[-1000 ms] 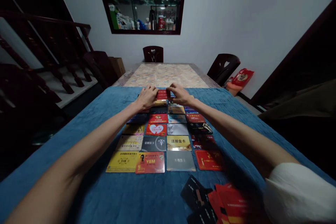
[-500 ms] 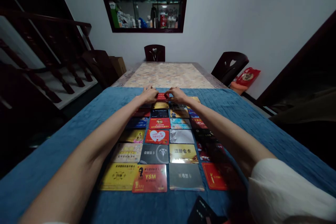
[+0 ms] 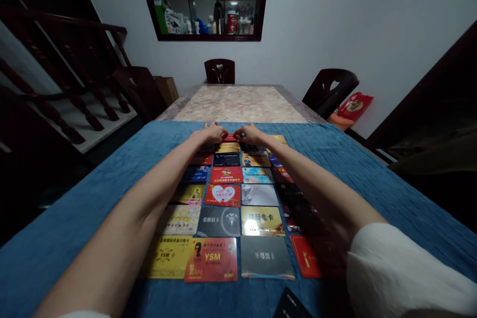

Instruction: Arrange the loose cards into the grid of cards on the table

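At the far end of the laid-out cards, a red card (image 3: 231, 137) lies between my two hands. My left hand (image 3: 213, 132) pinches its left edge with bent fingers, and my right hand (image 3: 249, 134) grips its right edge the same way. Just below it is a gold card (image 3: 227, 147), with a black card (image 3: 227, 160) nearer to me. My forearms cover parts of the outer columns. Closer in are a red card with a white heart (image 3: 223, 194), a gold card with black characters (image 3: 263, 220) and a red YSM card (image 3: 211, 259).
A blue cloth (image 3: 115, 198) covers the near part of the table (image 3: 238, 104). One black card (image 3: 292, 304) lies at the front edge, partly out of view. Dark chairs (image 3: 219, 70) stand around the table's far end, below a glass-shelved cabinet (image 3: 206, 10).
The red card at the far end has flattened or shifted slightly between my fingers. My view has tilted a little, so the near cards sit lower. Both hands stay at the card's edges.
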A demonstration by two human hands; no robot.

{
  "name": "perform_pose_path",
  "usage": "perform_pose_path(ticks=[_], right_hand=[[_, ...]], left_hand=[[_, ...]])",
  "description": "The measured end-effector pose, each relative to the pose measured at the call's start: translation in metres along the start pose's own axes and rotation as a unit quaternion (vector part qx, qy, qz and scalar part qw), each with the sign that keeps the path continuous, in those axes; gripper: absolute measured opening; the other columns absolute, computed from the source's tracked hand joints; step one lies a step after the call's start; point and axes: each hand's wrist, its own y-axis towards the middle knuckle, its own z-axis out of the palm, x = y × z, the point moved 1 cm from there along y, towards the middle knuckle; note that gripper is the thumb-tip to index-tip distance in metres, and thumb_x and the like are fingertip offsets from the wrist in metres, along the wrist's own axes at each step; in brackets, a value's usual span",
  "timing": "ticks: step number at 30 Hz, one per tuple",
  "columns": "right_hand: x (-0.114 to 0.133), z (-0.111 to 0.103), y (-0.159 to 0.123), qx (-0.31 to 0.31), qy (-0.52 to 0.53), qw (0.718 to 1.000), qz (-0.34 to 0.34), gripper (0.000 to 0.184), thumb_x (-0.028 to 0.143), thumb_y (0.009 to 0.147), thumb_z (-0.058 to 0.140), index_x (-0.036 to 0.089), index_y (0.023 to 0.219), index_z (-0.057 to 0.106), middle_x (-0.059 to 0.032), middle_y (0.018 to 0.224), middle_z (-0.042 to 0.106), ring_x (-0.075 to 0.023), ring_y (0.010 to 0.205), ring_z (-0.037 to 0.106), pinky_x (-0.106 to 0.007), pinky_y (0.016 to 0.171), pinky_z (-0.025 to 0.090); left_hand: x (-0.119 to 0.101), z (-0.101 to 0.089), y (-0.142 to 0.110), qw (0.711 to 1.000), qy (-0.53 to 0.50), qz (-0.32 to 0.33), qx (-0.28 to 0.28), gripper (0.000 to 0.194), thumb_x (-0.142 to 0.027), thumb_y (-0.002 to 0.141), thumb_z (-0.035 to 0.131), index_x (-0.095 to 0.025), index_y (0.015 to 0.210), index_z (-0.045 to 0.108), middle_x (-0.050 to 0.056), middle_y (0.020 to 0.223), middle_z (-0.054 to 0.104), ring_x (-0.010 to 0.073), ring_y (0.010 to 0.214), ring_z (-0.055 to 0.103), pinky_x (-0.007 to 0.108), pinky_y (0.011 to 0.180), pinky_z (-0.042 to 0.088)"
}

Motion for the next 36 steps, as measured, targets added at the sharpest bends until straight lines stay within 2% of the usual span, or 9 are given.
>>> perform_pose_path(ticks=[8, 14, 19, 27, 32, 36], right_hand=[[0.0, 0.0, -0.003, 0.01, -0.016, 1.0, -0.003, 0.036, 0.027, 0.089, 0.059, 0.025, 0.123, 0.072, -0.0078, 0.115, 0.075, -0.0261, 0.107, 0.066, -0.035, 0.102, 0.036], [0.002, 0.0, -0.005, 0.002, -0.027, 1.0, 0.001, 0.037, 0.027, 0.091, 0.055, 0.025, 0.123, 0.072, -0.0092, 0.116, 0.074, -0.0272, 0.107, 0.065, -0.035, 0.099, 0.038], [0.003, 0.001, -0.005, -0.001, -0.029, 1.0, 0.01, 0.039, 0.019, 0.086, 0.057, 0.028, 0.121, 0.073, -0.007, 0.114, 0.075, -0.0262, 0.106, 0.064, -0.035, 0.098, 0.038], [0.002, -0.009, -0.024, -0.058, -0.024, 0.997, 0.049, 0.046, 0.019, 0.087, 0.055, 0.026, 0.132, 0.065, -0.0114, 0.129, 0.065, -0.0311, 0.118, 0.054, -0.038, 0.092, 0.043], [0.007, -0.021, -0.047, -0.097, -0.012, 0.994, 0.048, 0.036, 0.019, 0.088, 0.055, 0.023, 0.12, 0.072, -0.0114, 0.121, 0.068, -0.03, 0.111, 0.054, -0.036, 0.088, 0.043], [0.016, -0.028, -0.071, -0.12, -0.003, 0.992, 0.042, 0.029, 0.016, 0.089, 0.054, 0.019, 0.107, 0.076, -0.0105, 0.109, 0.072, -0.0261, 0.102, 0.057, -0.031, 0.081, 0.04]], left_hand=[[0.003, 0.005, 0.001, 1.0, -0.011, -0.004, 0.004, 0.063, -0.017, 0.068, 0.057, -0.032, 0.129, 0.065, 0.01, 0.117, 0.07, 0.0342, 0.127, 0.043, 0.048, 0.1, 0.039], [0.001, 0.008, 0.001, 1.0, -0.016, -0.013, -0.009, 0.058, -0.021, 0.068, 0.062, -0.03, 0.125, 0.067, 0.01, 0.117, 0.068, 0.035, 0.123, 0.045, 0.048, 0.099, 0.041], [-0.002, 0.007, -0.003, 1.0, -0.013, 0.0, -0.023, 0.048, -0.018, 0.072, 0.059, -0.03, 0.117, 0.07, 0.009, 0.113, 0.07, 0.0339, 0.125, 0.043, 0.049, 0.1, 0.038], [-0.011, -0.003, -0.031, 0.994, 0.0, 0.005, -0.109, 0.047, -0.02, 0.085, 0.053, -0.024, 0.131, 0.06, 0.013, 0.136, 0.058, 0.0352, 0.138, 0.031, 0.053, 0.105, 0.03], [-0.025, -0.007, -0.061, 0.981, 0.011, 0.044, -0.187, 0.036, -0.023, 0.085, 0.056, -0.019, 0.119, 0.068, 0.016, 0.124, 0.063, 0.0368, 0.132, 0.037, 0.055, 0.101, 0.033], [-0.039, -0.007, -0.083, 0.969, 0.014, 0.074, -0.235, 0.028, -0.016, 0.084, 0.054, -0.017, 0.106, 0.072, 0.016, 0.112, 0.066, 0.0358, 0.125, 0.042, 0.054, 0.098, 0.035]])
